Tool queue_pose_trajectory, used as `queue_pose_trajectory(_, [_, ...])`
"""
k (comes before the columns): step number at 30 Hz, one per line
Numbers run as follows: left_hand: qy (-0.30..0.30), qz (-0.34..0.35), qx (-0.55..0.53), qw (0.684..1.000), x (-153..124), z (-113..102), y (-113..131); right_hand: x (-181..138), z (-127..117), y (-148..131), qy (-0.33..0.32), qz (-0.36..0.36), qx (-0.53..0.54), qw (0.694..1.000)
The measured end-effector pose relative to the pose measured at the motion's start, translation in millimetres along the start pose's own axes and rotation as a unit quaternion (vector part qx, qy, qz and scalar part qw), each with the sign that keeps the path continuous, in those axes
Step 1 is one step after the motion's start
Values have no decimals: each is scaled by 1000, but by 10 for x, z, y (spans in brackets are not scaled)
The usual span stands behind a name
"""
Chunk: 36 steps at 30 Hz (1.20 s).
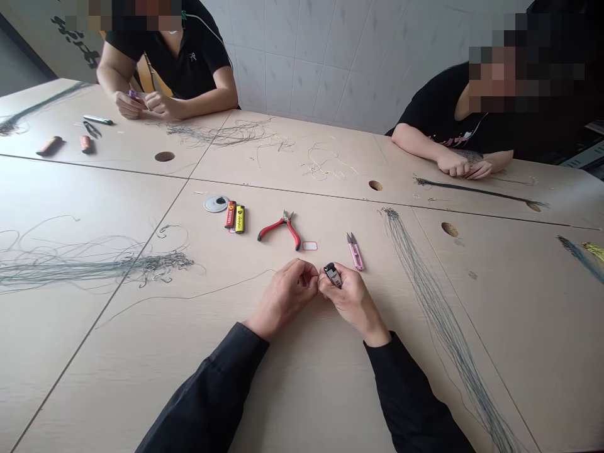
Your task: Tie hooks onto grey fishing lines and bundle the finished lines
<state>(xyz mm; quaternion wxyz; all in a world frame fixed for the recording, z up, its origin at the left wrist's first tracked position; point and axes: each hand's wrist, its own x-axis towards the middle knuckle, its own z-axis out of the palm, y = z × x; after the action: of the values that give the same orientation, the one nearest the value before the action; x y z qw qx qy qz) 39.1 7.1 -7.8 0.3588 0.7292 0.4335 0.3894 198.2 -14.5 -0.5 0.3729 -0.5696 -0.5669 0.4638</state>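
Note:
My left hand (287, 294) and my right hand (348, 296) meet over the middle of the pale wooden table (292, 390). My right hand is closed around a small black lighter (333, 275). The fingers of my left hand are pinched together right beside it, on a thin line (189, 296) that trails off to the left across the table. Just beyond my hands lie red-handled pliers (280, 228), pink thread snips (355, 251) and a small red-edged tag (309, 246).
A red lighter (230, 214), a yellow lighter (240, 218) and a round metal lid (216, 203) lie further back. Bundles of grey line with hooks lie at the left (94, 264) and right (438, 314). Two other people sit across the table, hands on it.

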Motion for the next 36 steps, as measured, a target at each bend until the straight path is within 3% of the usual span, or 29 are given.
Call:
queue_pose_trajectory(6, [4,-16,-6,1000,-5,3,-9,-2,-21,-50,22,0,6,1000])
queue_pose_trajectory(17, [-15,-5,-18,1000,-5,-10,14,11,-22,18,-13,10,32,999])
queue_pose_trajectory(36, [-22,-20,-43,999,-23,-26,29,0,-18,19,3,39,90,995])
